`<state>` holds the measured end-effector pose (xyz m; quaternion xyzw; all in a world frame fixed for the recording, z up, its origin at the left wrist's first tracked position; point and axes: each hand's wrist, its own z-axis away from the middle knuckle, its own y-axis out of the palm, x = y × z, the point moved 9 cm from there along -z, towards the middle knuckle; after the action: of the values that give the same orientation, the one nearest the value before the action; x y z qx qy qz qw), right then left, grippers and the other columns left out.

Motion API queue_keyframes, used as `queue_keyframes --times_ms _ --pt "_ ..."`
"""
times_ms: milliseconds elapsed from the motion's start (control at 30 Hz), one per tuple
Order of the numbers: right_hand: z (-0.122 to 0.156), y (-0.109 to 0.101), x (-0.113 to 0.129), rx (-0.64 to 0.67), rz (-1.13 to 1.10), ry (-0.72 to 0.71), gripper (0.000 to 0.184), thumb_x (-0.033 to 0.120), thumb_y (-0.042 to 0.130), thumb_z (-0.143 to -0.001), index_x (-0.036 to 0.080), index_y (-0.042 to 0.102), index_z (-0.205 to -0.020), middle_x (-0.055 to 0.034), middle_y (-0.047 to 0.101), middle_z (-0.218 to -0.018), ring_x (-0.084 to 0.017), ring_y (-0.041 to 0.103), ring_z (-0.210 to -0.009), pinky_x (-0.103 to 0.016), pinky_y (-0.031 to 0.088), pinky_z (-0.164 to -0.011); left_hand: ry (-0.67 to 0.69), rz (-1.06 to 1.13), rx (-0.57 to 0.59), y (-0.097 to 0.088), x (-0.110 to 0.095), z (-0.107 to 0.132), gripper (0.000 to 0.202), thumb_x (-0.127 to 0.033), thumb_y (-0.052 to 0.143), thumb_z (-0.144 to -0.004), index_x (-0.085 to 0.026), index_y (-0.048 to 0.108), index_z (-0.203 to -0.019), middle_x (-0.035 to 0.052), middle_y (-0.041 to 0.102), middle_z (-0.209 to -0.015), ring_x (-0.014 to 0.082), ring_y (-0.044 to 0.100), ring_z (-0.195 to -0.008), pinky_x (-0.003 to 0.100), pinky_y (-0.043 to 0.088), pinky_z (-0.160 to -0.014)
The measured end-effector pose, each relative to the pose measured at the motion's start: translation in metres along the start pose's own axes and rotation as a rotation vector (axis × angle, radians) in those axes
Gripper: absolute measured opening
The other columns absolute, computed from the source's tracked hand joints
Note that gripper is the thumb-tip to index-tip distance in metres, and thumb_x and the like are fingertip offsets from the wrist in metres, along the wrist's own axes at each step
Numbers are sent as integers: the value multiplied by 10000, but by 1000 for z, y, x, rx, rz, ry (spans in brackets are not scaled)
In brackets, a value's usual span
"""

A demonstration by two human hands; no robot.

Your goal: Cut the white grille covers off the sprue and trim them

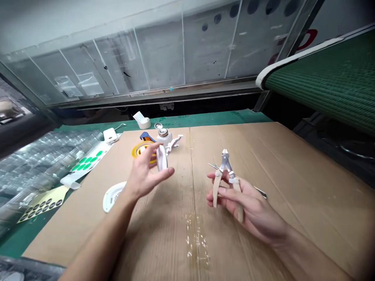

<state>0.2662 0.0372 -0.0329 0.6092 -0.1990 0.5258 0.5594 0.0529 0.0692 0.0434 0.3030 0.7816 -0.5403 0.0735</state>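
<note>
Your left hand (146,175) half open, thumb and fingers lightly pinching white plastic cover (161,158): loose hold, could slip, drop. Your right hand (249,207) curled round side cutters (225,164): sharp tips could nick fingers.

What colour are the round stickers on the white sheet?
Green stickers, best seen in the head view.

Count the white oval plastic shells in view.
2: a white oval plastic shell in the left hand, and a perforated white plastic shell lying on the brown cardboard; more could be hidden.
</note>
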Motion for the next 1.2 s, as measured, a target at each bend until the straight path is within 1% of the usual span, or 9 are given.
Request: queue_keyframes --times_ms 67,167,267,433,533,733,833,967,1200 --pt "5 13 -13 88 16 84 478 350 794 -743 197 590 -1148 -37 639 -917 -171 612 -838 -318 468 -787 -55 103 -15 7 -1 15 664 -569 619 -845 -215 371 -1349 113 598 -1202 207 666 -1012 354 600 -858" --pt "20 39 -34 309 29 246 578 355 808 -706 240 559 -1216 -44 566 -1113 -173 551 -955 -325 423 -862 -107 275 -39 13 -3 26 707 -574 782 -686 -213 507 -1228 78 637 -1112 234 664 -1000 394 596 -878" --pt "32 50 -47 414 107 354 526 359 758 -752 264 530 -1216 -37 537 -1125 -168 509 -942 -324 388 -841 -109 331 -46 14 -5 29 697 -542 831 -627 -200 551 -1165 81 637 -1099 243 654 -964 402 609 -807" --pt "29 44 -55 295 207 396 252 343 647 -815 226 546 -1014 -23 541 -994 -165 505 -866 -339 370 -803 -82 278 -25 15 -7 33 723 -538 830 -624 -184 536 -1182 85 644 -1105 235 635 -939 423 597 -818" --pt "27 42 -59 251 192 405 244 344 628 -801 221 540 -991 -27 532 -990 -185 519 -888 -371 382 -830 -67 258 -12 17 -10 35 737 -546 831 -625 -180 531 -1190 89 646 -1116 238 634 -947 420 593 -817" --pt "28 36 -57 216 348 394 188 340 580 -843 227 542 -988 -9 537 -962 -166 488 -846 -352 376 -791 -36 226 25 21 -18 35 764 -599 817 -625 -199 516 -1203 79 646 -1113 243 628 -960 410 590 -796" --pt "28 36 -54 237 372 380 253 322 562 -868 232 558 -1104 -8 543 -966 -149 475 -816 -331 382 -783 -25 213 43 23 -20 37 773 -603 817 -625 -216 501 -1216 71 640 -1128 243 625 -978 411 587 -810" --pt "28 33 -54 261 385 365 429 344 555 -901 280 492 -1320 -10 554 -1004 -152 472 -836 -320 393 -793 -22 204 61 26 -19 38 771 -606 811 -631 -223 493 -1219 69 634 -1130 243 620 -987 411 585 -817" --pt "27 28 -53 226 445 304 543 382 574 -888 295 444 -1409 -32 591 -1024 -194 513 -895 -345 420 -821 1 186 66 28 -22 37 772 -618 802 -637 -223 491 -1222 65 633 -1099 239 623 -974 409 576 -817"
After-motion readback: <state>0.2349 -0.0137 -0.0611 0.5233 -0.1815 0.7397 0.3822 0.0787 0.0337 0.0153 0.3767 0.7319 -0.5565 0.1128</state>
